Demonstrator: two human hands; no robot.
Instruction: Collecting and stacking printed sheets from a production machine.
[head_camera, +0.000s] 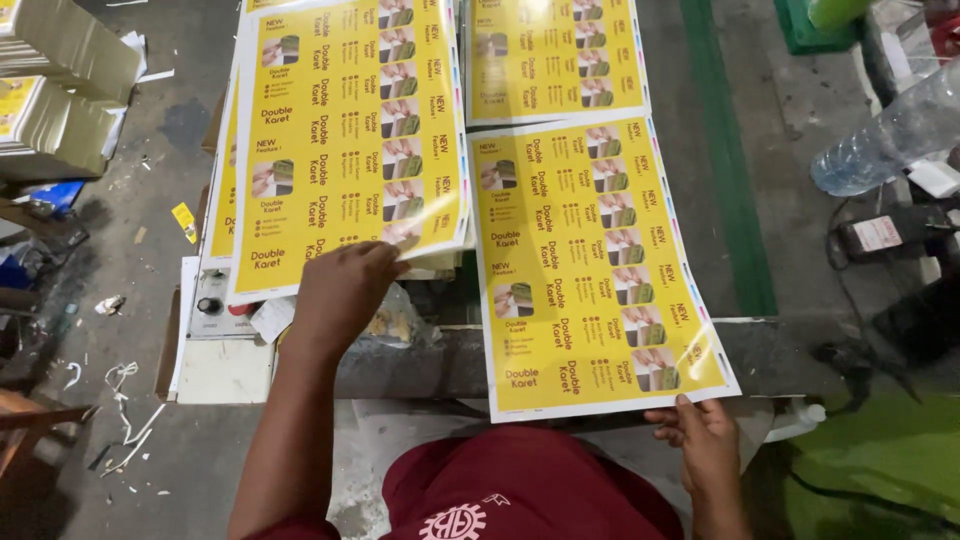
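Note:
My left hand (345, 290) reaches forward and rests its fingertips on the near right corner of a glossy yellow printed sheet (340, 140) lying on top of a stack at the left. My right hand (700, 435) pinches the near edge of a second yellow printed sheet (590, 270), which lies flat on the grey machine table (780, 355) at the right. A third yellow sheet (555, 55) lies further back, partly under the second one. All sheets carry rows of small product pictures.
Stacks of cut yellow-and-white cards (55, 85) stand at the far left on the dirty floor. A clear plastic bottle (890, 130) lies at the right. A crumpled plastic bag (400, 320) sits under my left hand. A green stripe (730, 150) runs along the floor.

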